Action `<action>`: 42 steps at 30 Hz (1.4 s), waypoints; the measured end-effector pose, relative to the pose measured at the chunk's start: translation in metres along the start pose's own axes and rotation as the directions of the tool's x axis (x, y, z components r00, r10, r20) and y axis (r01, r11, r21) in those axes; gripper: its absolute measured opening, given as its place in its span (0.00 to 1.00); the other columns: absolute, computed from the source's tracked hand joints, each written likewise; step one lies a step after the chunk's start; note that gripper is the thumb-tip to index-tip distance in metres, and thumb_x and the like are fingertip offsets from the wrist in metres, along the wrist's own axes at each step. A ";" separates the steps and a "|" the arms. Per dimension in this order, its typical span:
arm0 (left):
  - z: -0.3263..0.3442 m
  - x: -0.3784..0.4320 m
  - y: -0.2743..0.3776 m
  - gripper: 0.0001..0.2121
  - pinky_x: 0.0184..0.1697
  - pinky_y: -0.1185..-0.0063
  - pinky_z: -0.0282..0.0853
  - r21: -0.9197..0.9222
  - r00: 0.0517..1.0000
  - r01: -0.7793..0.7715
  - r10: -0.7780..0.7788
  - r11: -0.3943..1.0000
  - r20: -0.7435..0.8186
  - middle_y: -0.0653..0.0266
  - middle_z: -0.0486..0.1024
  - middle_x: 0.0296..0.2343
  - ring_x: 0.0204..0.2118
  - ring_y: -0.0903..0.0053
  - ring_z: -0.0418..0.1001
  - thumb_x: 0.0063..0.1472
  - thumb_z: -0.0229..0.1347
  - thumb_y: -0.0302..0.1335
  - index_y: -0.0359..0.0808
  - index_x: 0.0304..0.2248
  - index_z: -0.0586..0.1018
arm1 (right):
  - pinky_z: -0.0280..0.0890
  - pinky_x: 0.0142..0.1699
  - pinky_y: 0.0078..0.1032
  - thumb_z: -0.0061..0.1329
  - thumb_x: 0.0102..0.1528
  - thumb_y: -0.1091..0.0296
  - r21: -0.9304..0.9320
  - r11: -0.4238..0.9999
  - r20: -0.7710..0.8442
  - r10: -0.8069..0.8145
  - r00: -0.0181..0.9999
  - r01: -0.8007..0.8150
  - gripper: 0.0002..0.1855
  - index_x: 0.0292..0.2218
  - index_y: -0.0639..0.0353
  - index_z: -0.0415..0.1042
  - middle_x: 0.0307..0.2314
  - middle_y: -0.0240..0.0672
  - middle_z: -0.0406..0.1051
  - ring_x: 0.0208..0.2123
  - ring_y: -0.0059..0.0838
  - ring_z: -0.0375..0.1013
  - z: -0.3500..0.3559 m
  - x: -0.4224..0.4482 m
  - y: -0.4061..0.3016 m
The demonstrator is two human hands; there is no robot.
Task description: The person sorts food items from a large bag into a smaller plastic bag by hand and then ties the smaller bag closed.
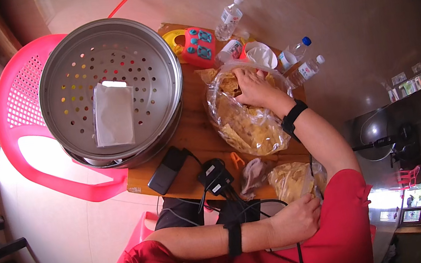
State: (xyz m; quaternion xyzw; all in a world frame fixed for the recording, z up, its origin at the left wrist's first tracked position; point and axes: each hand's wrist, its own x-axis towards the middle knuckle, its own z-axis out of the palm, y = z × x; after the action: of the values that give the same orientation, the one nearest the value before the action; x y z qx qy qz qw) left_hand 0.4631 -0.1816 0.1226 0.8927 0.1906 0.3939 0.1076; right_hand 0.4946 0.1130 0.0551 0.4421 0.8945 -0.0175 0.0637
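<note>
A large clear plastic bag [231, 128] lies open on the wooden table, filled with thin, crinkled yellow food pieces [254, 130]. My right hand [255, 84] reaches into its mouth, thumb and fingers spread around some pieces at the far left; the fingertips are partly hidden, so a firm grip cannot be made out. Close to my body, my left hand [298, 219] is curled at the near edge of a smaller clear plastic bag [296, 180], apparently gripping its plastic. That bag holds similar yellow pieces. A black band circles each of my wrists.
A metal steamer pot [69, 134] stands left, a stack of clear film packets [116, 116] inside. Cables run from a black adapter [216, 176] beside a power bank [167, 170]. An orange clip [237, 160], a red toy controller [200, 47] and several plastic bottles [230, 15] surround the bags.
</note>
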 end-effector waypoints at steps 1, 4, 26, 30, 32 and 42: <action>-0.001 0.000 0.000 0.09 0.38 0.78 0.60 -0.003 1.000 0.000 0.000 1.000 -0.002 0.70 0.74 0.23 0.36 0.72 0.67 0.42 0.52 0.31 0.37 0.21 0.80 | 0.54 0.54 0.44 0.57 0.42 0.57 0.052 0.998 -0.011 -0.024 1.000 0.025 0.33 0.45 0.63 0.59 0.44 0.52 0.62 0.51 0.50 0.61 0.000 -0.003 0.001; 0.002 0.000 0.001 0.08 0.38 0.78 0.59 0.029 0.999 0.008 -0.007 1.000 -0.037 0.70 0.74 0.22 0.36 0.72 0.67 0.42 0.52 0.32 0.37 0.20 0.80 | 0.53 0.55 0.45 0.59 0.42 0.56 0.068 0.995 -0.028 -0.072 0.997 0.074 0.34 0.45 0.62 0.59 0.45 0.52 0.63 0.51 0.50 0.62 -0.005 -0.006 0.000; -0.003 0.002 0.001 0.09 0.37 0.78 0.60 0.013 1.000 -0.006 0.006 1.000 0.011 0.69 0.73 0.22 0.34 0.72 0.67 0.40 0.53 0.32 0.36 0.20 0.79 | 0.59 0.54 0.38 0.64 0.39 0.50 0.585 0.793 0.082 -0.264 0.961 0.168 0.41 0.51 0.57 0.62 0.47 0.51 0.62 0.52 0.52 0.60 0.015 -0.004 -0.006; -0.002 0.001 0.002 0.09 0.37 0.78 0.60 0.016 1.000 0.003 -0.004 1.000 0.024 0.68 0.73 0.21 0.34 0.72 0.68 0.40 0.52 0.31 0.35 0.20 0.79 | 0.57 0.56 0.32 0.64 0.41 0.54 0.470 0.874 0.120 -0.201 0.972 0.122 0.40 0.51 0.59 0.61 0.47 0.49 0.61 0.53 0.47 0.60 0.011 -0.005 -0.016; 0.000 0.000 0.003 0.09 0.38 0.78 0.60 0.024 1.000 0.013 -0.014 1.000 0.026 0.68 0.73 0.21 0.35 0.72 0.68 0.40 0.52 0.31 0.35 0.21 0.79 | 0.55 0.57 0.32 0.64 0.42 0.53 0.418 0.892 0.083 -0.224 0.971 0.170 0.39 0.51 0.59 0.63 0.47 0.50 0.61 0.54 0.47 0.58 0.010 -0.008 -0.021; 0.002 0.000 0.003 0.09 0.37 0.78 0.61 -0.001 1.000 0.020 -0.020 1.000 0.008 0.68 0.73 0.22 0.36 0.72 0.67 0.41 0.52 0.31 0.35 0.21 0.78 | 0.62 0.50 0.34 0.65 0.39 0.58 0.612 0.753 -0.043 -0.271 0.962 0.240 0.31 0.44 0.58 0.70 0.40 0.47 0.68 0.44 0.47 0.67 0.031 -0.001 -0.009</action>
State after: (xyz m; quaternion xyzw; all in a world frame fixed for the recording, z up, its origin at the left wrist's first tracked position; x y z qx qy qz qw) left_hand 0.4657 -0.1843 0.1221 0.8924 0.1991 0.3890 0.1128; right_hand 0.4912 0.1040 0.0241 0.3120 0.8904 -0.3253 -0.0641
